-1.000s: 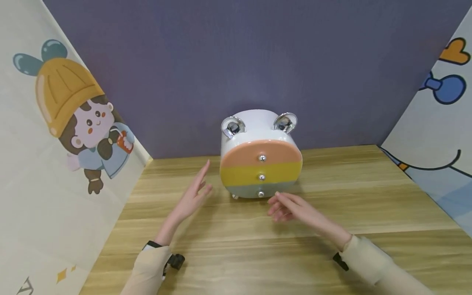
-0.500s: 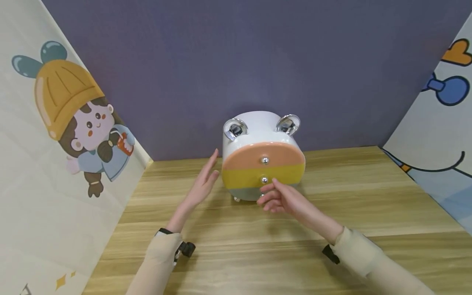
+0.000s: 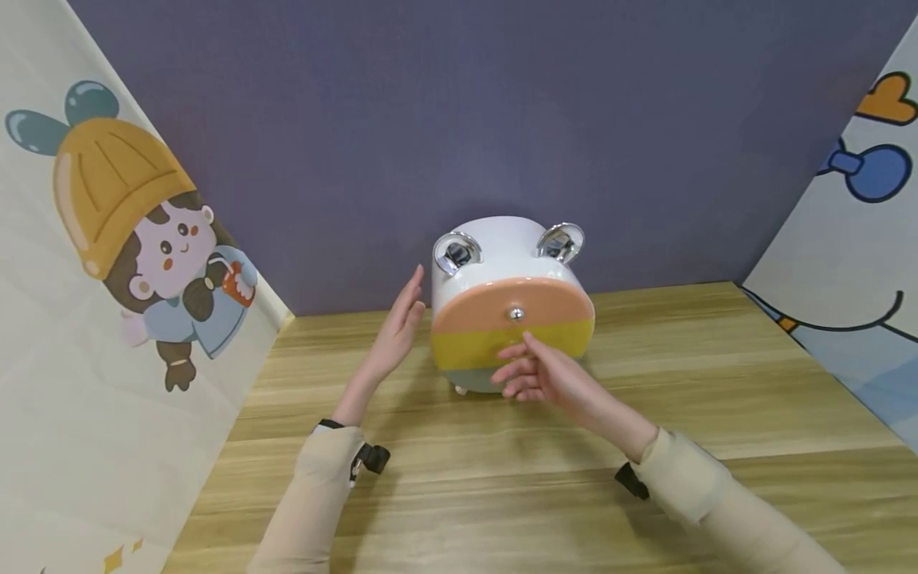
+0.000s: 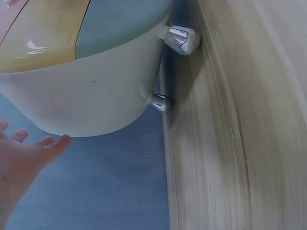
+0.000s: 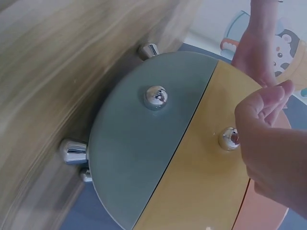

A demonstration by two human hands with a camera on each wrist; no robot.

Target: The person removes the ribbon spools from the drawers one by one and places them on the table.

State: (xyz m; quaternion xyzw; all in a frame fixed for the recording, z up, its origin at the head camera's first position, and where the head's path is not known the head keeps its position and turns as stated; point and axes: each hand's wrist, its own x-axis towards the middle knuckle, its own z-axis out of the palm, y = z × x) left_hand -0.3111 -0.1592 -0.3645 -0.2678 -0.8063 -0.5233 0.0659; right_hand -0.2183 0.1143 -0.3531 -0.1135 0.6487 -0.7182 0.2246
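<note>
Head view: my right hand (image 3: pixel 541 375) has risen from the grey drawer to the yellow drawer (image 3: pixel 473 347) of the glossy rounded box (image 3: pixel 502 263) on the wooden tabletop (image 3: pixel 717 383), fingers loose; my left hand (image 3: pixel 398 331), flat and open, has closed in beside its white wall.

Left wrist view: my straight fingers (image 4: pixel 45 143) hover just short of the smooth shell (image 4: pixel 86 96).

Right wrist view: my loosely curled fingers (image 5: pixel 261 108) sit beside the chrome knob (image 5: pixel 229 138), not gripping it.

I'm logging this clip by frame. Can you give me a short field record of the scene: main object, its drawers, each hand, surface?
object: white drawer box with two chrome ears, on chrome feet
drawers: orange on top, yellow in the middle, grey-blue at the bottom, each with a chrome knob
left hand: open, flat beside the box's left side; contact unclear
right hand: fingers loosely curled at the yellow drawer's knob, not gripping it
surface: wooden table
</note>
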